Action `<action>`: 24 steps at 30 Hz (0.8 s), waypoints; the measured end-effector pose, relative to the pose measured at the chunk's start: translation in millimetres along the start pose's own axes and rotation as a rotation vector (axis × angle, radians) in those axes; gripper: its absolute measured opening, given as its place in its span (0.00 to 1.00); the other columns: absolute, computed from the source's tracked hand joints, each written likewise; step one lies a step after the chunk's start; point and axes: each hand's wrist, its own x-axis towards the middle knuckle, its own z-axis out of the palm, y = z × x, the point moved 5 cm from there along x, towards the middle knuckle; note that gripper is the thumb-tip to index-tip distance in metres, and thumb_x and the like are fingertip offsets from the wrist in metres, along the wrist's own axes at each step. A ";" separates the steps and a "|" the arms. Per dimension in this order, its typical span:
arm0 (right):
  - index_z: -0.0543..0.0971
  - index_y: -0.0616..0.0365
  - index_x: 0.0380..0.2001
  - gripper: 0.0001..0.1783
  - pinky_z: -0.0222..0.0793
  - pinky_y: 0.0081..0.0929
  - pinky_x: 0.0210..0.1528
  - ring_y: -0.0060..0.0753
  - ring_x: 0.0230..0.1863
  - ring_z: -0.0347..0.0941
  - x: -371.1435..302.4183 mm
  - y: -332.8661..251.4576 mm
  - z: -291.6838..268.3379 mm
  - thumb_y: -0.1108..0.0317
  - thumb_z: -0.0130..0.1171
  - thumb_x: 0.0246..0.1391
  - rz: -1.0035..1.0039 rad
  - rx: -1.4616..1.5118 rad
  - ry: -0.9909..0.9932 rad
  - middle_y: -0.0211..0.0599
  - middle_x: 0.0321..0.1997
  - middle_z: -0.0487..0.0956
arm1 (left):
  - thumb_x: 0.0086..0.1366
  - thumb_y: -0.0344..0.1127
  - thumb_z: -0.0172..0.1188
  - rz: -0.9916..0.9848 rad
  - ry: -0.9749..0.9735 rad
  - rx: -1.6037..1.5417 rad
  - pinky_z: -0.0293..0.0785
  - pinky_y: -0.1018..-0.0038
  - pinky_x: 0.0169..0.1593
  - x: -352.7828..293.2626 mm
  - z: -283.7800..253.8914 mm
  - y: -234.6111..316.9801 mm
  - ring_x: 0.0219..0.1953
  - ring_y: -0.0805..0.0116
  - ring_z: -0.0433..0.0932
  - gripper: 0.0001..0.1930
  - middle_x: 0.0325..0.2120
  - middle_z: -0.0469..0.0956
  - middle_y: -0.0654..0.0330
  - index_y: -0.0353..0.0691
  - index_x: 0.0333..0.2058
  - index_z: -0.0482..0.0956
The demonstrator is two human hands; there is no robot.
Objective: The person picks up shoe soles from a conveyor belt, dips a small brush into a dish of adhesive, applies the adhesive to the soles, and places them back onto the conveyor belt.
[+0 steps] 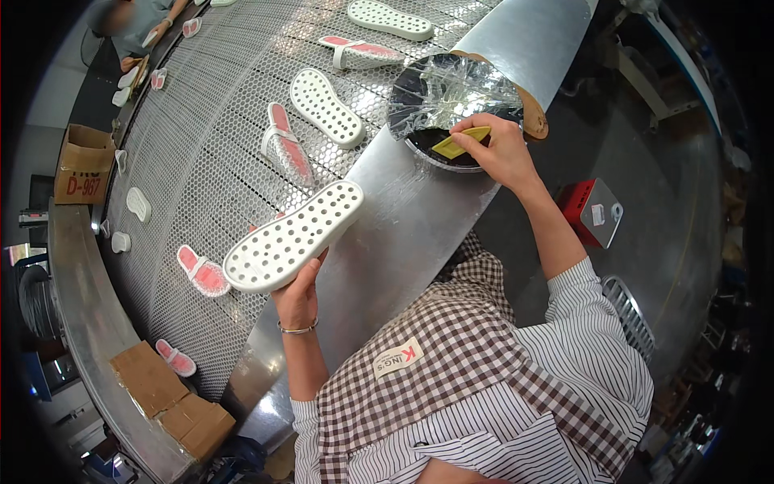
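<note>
Left hand (300, 300): grip closed on a white sole (294, 237), thumb along the near edge, the other fingers mostly hidden behind it. Sole is held up at a slant, hole-studded face toward the camera, its narrower end to the left and low, far end to the right and higher. In view it overlaps the seam between mesh belt (211, 173) and metal worktop (403, 211). Metal bracelet (298, 328) on the left wrist.

Right hand (506, 153): grip closed on a flat yellow tool (461, 143), pinched between thumb and fingers. Tool lies over the near part of a round bowl (442, 164), at an uncovered dark area; cannot tell whether its tip touches the contents. Crinkled clear film (455, 90) spreads over most of the bowl. Bowl sits at the right edge of the worktop; a tan piece (534, 114) shows just beyond it.

On the belt, near the bowl: a second sole (326, 108), holes up, with a pink slipper (285, 145) just beside it. Farther up: a third sole (390, 20) and another slipper (359, 52). Left of the held sole: a white-strapped slipper (203, 272).

Far upper left: a co-worker's hand (158, 31) near more footwear.
</note>
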 end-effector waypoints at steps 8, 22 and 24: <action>0.81 0.62 0.33 0.10 0.68 0.18 0.26 0.18 0.22 0.73 1.1 11.3 -1.6 0.66 0.63 0.52 0.195 0.201 -0.085 0.33 0.25 0.79 | 0.54 0.17 0.59 -0.023 0.034 -0.090 0.68 0.55 0.60 -12.8 -15.8 -9.7 0.57 0.56 0.70 0.41 0.58 0.65 0.51 0.42 0.65 0.50; 0.74 0.64 0.37 0.08 0.72 0.14 0.24 0.21 0.25 0.77 -44.4 -91.9 110.9 0.71 0.59 0.57 0.166 0.890 -0.118 0.38 0.31 0.79 | 0.52 0.30 0.68 0.384 0.074 0.763 0.74 0.73 0.44 -52.7 -7.4 -21.8 0.37 0.70 0.79 0.16 0.36 0.81 0.63 0.39 0.42 0.81; 0.73 0.64 0.37 0.08 0.72 0.14 0.24 0.21 0.25 0.77 -43.0 -91.9 115.0 0.71 0.59 0.57 0.158 0.896 -0.108 0.38 0.32 0.79 | 0.52 0.30 0.68 0.402 0.072 0.748 0.74 0.73 0.43 -53.8 -4.7 -16.7 0.37 0.70 0.79 0.16 0.36 0.82 0.63 0.39 0.42 0.81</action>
